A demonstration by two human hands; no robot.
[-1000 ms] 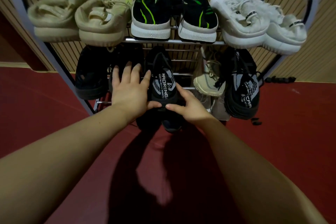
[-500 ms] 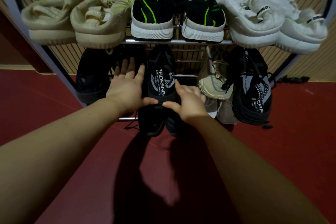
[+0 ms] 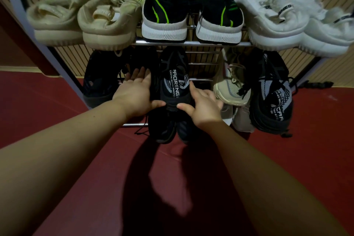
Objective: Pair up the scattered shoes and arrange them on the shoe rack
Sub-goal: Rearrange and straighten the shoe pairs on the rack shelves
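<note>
A black and grey lettered sneaker (image 3: pixel 175 80) lies toe-down on the middle shelf of the metal shoe rack (image 3: pixel 191 43). My left hand (image 3: pixel 137 94) presses its left side with straight fingers, thumb at the heel. My right hand (image 3: pixel 203 105) touches its right side, thumb at the heel, fingers spread. A matching lettered sneaker (image 3: pixel 272 94) sits at the right end of that shelf, with a cream sneaker (image 3: pixel 232 84) between them. Black shoes (image 3: pixel 101 80) fill the left end.
The top shelf holds a beige pair (image 3: pixel 84 19), a black pair with green stripes (image 3: pixel 191 13) and a white pair (image 3: pixel 287 23). Dark shoes (image 3: pixel 168 130) and a pale shoe (image 3: pixel 243 119) sit on the lowest level. Red floor (image 3: pixel 306 159) lies in front, slatted wall behind.
Both hands have slid the lettered sneaker a little deeper onto the middle shelf. The view has moved closer to the rack.
</note>
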